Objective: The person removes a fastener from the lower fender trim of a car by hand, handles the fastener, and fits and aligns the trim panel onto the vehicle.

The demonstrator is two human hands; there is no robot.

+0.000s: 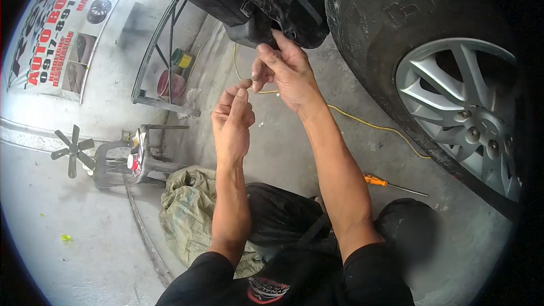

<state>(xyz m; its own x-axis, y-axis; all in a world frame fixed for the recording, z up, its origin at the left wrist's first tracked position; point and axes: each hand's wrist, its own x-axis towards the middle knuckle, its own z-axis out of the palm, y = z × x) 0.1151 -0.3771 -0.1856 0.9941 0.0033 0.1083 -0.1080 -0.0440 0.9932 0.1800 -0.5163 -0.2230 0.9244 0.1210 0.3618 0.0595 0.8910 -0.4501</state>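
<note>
Concrete floor (286, 156) stretches around the wheel (479, 118), with a yellow cord (374, 124) running across it from the wheel's near side. Beyond the wheel's left side in view, the dark underbody part (249, 29) sits up against the car. How far the handwork has got is hard to judge: the part appears in place, but no fastening can be made out as loose or fixed. Its long axis slants from the upper left of the view towards the wheel, its blunt end pointing down at the person. The right hand (294, 79), left of the wheel, is half curled, its index finger touching that end; any grip is hidden. The left hand (231, 119), farther from the wheel, brings thumb and finger together; whether they pinch anything cannot be told. Below the wheel lies a screwdriver (377, 180).
</note>
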